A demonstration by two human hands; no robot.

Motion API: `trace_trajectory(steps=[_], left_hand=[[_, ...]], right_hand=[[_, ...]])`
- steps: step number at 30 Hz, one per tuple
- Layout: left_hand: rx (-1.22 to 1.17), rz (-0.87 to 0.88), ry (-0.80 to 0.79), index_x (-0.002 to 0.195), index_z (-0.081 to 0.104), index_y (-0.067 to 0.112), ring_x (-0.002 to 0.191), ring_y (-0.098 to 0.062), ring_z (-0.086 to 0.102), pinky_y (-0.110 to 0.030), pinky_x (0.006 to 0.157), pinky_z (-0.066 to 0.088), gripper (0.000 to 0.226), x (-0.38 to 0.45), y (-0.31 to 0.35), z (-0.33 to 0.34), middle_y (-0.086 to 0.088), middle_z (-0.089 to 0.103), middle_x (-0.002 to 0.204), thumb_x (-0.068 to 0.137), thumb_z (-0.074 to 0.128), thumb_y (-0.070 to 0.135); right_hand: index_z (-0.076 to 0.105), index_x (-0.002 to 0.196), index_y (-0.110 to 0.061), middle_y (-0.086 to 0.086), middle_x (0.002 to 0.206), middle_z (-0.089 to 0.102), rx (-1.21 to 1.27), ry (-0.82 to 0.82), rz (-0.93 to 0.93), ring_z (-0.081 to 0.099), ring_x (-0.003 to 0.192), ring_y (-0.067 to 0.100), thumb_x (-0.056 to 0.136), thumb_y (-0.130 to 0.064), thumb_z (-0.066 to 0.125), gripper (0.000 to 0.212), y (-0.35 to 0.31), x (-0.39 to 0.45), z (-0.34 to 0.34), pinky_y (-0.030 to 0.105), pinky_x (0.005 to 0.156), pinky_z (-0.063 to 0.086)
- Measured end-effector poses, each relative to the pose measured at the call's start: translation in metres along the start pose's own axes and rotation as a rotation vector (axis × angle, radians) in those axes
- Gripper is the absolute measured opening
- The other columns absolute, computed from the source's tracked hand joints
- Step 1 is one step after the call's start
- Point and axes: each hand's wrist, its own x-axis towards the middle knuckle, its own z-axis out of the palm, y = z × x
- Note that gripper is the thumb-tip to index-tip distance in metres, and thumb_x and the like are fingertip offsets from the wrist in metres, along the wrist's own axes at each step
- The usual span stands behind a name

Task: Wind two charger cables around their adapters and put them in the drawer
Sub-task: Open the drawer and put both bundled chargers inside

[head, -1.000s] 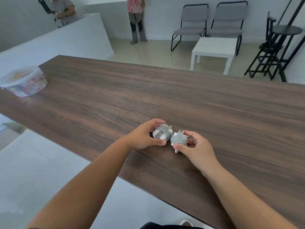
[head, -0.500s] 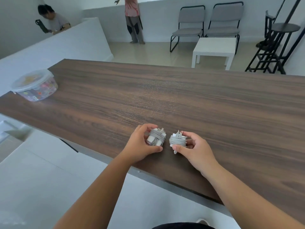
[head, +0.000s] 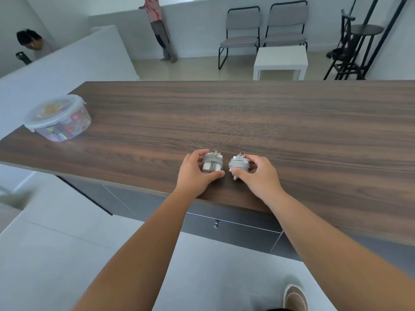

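Both chargers sit wound on the worktop (head: 269,122) near its front edge, just beside each other. My left hand (head: 195,173) curls round the left charger (head: 212,163), thumb at its near side and fingers over the far side; my right hand (head: 260,176) grasps the right charger (head: 239,164) the same way. The winding looks done, so the drawer (head: 233,230) below, with its small knob (head: 216,225), comes next, and it is closed. I judge it best to press the loose cable end under my right thumb so the coils hold, then free one hand for the knob.
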Motion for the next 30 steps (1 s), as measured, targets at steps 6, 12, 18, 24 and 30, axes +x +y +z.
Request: trace_trajectory(steps=[6, 12, 18, 24, 30], left_hand=[[0.041, 0.025, -0.096, 0.134, 0.049, 0.029, 0.109, -0.010, 0.058, -0.026, 0.093, 0.045, 0.077, 0.016, -0.005, -0.003, 0.004, 0.055, 0.126, 0.068, 0.083, 0.050], [-0.010, 0.014, -0.173, 0.147, 0.035, 0.028, 0.121, -0.012, 0.051, -0.025, 0.100, 0.037, 0.092, 0.013, -0.014, -0.001, 0.001, 0.051, 0.132, 0.071, 0.081, 0.051], [-0.260, -0.118, -0.071, 0.151, 0.024, 0.027, 0.113, -0.008, 0.057, -0.027, 0.097, 0.044, 0.076, -0.018, -0.018, -0.011, 0.006, 0.055, 0.130, 0.089, 0.067, 0.039], [-0.441, -0.125, 0.209, 0.104, 0.061, 0.035, 0.076, -0.017, 0.060, -0.024, 0.070, 0.049, 0.021, -0.107, -0.048, -0.014, 0.003, 0.063, 0.083, 0.095, 0.060, 0.016], [-0.326, -0.682, -0.220, 0.101, 0.063, 0.023, 0.072, -0.017, 0.061, -0.027, 0.065, 0.045, 0.014, -0.137, -0.144, 0.047, -0.006, 0.068, 0.095, 0.098, 0.054, 0.033]], right_hand=[[0.050, 0.137, -0.019, 0.006, 0.130, 0.054, -0.156, -0.104, -0.002, 0.049, 0.124, 0.020, 0.079, -0.048, 0.070, 0.068, -0.009, 0.013, 0.008, 0.027, 0.100, 0.034], [0.023, 0.150, -0.011, 0.010, 0.148, 0.036, -0.145, -0.160, 0.053, 0.047, 0.127, 0.021, 0.084, -0.052, 0.063, 0.088, -0.005, 0.010, 0.006, 0.032, 0.109, 0.034], [0.043, 0.137, -0.022, 0.002, 0.131, 0.045, 0.094, 0.048, 0.021, 0.059, 0.091, 0.010, 0.090, -0.024, 0.059, 0.050, -0.001, -0.052, 0.007, 0.016, 0.079, 0.043], [0.070, 0.080, -0.015, -0.006, 0.083, 0.062, -0.089, -0.160, -0.487, 0.053, 0.082, 0.001, 0.083, -0.008, 0.051, 0.021, 0.045, -0.140, 0.024, 0.009, 0.076, 0.038], [0.069, 0.087, -0.016, 0.002, 0.078, 0.065, 0.011, -0.278, 0.438, 0.054, 0.063, 0.011, 0.089, -0.011, 0.058, 0.013, 0.141, -0.116, 0.061, 0.019, 0.058, 0.041]])
